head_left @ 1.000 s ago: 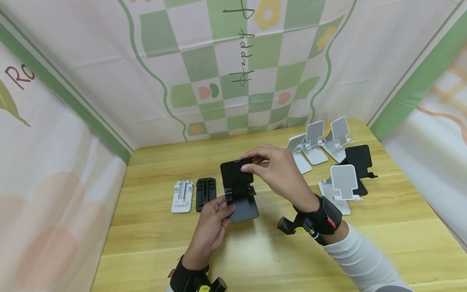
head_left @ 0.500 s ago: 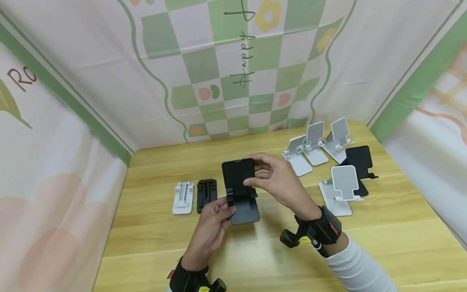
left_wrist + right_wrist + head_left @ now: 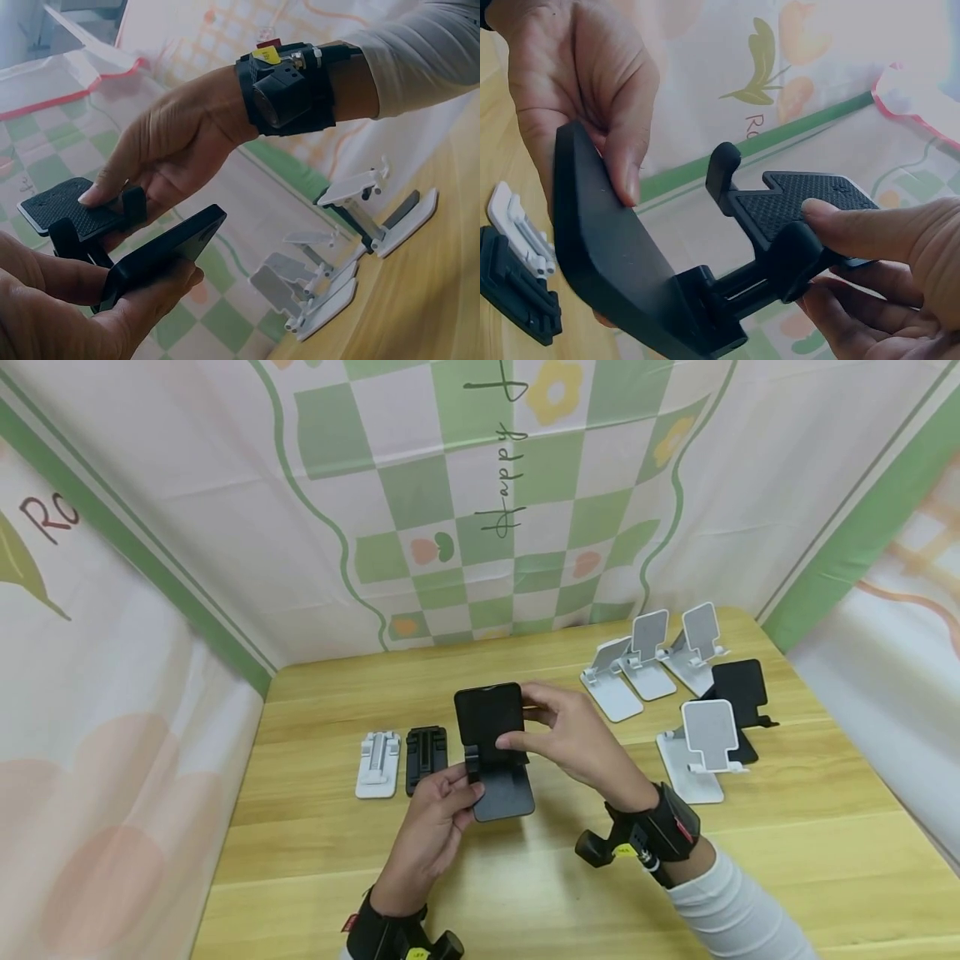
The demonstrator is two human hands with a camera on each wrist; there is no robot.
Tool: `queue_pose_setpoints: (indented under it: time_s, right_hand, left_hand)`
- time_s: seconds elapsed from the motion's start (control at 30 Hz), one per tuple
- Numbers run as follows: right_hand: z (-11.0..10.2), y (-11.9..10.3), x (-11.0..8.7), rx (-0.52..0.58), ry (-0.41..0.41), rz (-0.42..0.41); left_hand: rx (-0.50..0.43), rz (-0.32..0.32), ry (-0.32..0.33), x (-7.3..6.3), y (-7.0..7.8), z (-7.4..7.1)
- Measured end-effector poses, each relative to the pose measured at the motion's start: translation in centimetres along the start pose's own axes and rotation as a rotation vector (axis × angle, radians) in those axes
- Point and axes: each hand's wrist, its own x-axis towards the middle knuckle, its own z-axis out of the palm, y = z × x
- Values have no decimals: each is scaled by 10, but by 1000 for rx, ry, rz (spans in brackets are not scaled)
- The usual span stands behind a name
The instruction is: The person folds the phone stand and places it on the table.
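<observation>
A black folding phone stand (image 3: 506, 792) is held up between both hands, its back plate and hooked lip raised off the base. My left hand (image 3: 429, 839) grips the base by its left side, thumb on top. With thumb above and fingers behind, my right hand (image 3: 573, 739) pinches the textured back plate (image 3: 802, 206) at its right edge. The right wrist view shows the stand's arm (image 3: 742, 289) between base and plate. Left of the held stand, a folded black phone stand (image 3: 426, 760) and a folded white phone stand (image 3: 377, 765) lie side by side on the table.
Several unfolded stands occupy the table's right side: a white stand (image 3: 708, 735) in front, a black stand (image 3: 738, 693) behind it, and more white ones (image 3: 649, 643) toward the back. Patterned cloth (image 3: 480, 485) hangs behind the wooden table (image 3: 315, 860).
My right hand has slid down from the top corner of the back plate to its lower right edge. The left hand keeps its grip on the base.
</observation>
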Motion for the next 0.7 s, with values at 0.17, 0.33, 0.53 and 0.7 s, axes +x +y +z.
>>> queue_pose_setpoints:
  time_s: [0.17,0.33,0.53,0.7]
  right_hand:
    - [0,3,1,17,-16,14]
    - [0,4,2,45,-32,13]
    - [1,4,2,103,-53,-17]
    - [3,6,2,153,-65,-57]
  left_hand:
    - [2,9,-19,0,0,1]
    - [-13,-14,-6,-1,1,2]
    - [-13,-26,-11,-1,3,2]
    - [2,-24,-20,-3,4,2]
